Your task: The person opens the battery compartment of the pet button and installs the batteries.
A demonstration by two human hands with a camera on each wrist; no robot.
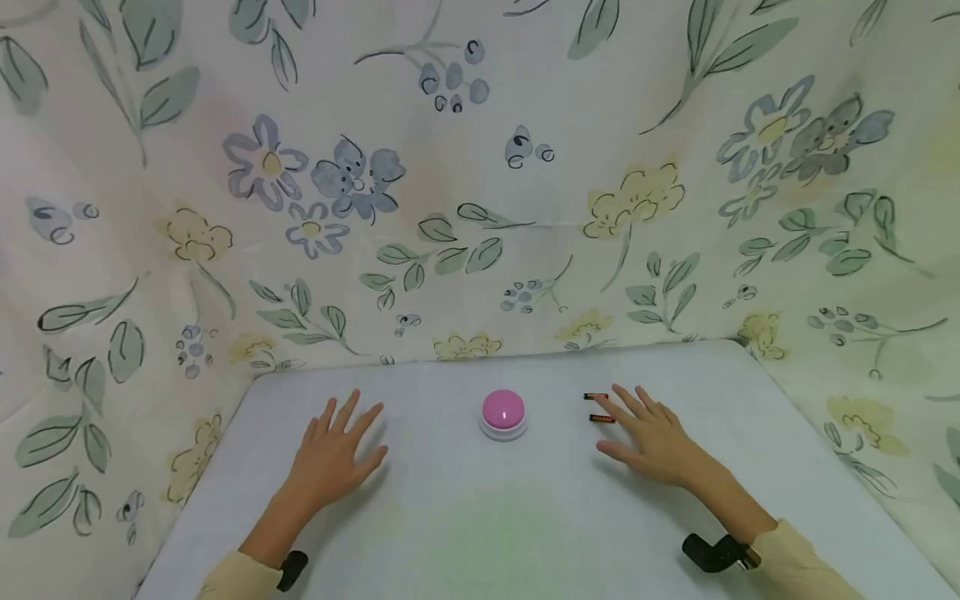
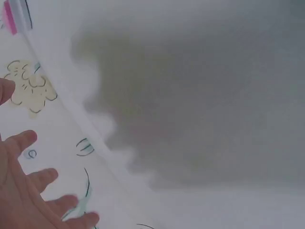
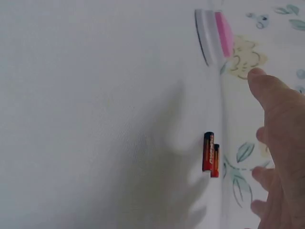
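Observation:
Two small red-and-black batteries lie on the white table, one behind the other, just left of my right hand. In the right wrist view the nearer battery overlaps the farther one. That hand is held over the table with fingers spread, holding nothing. My left hand is over the table's left side, fingers also spread, with its shadow beneath. Between the hands, toward the back, stands a round pink push button on a white base. The left wrist view catches only a sliver of its pink top.
A floral cloth hangs behind the table and along both sides. The white tabletop ends at this cloth. Each wrist wears a black camera mount near a pale sleeve.

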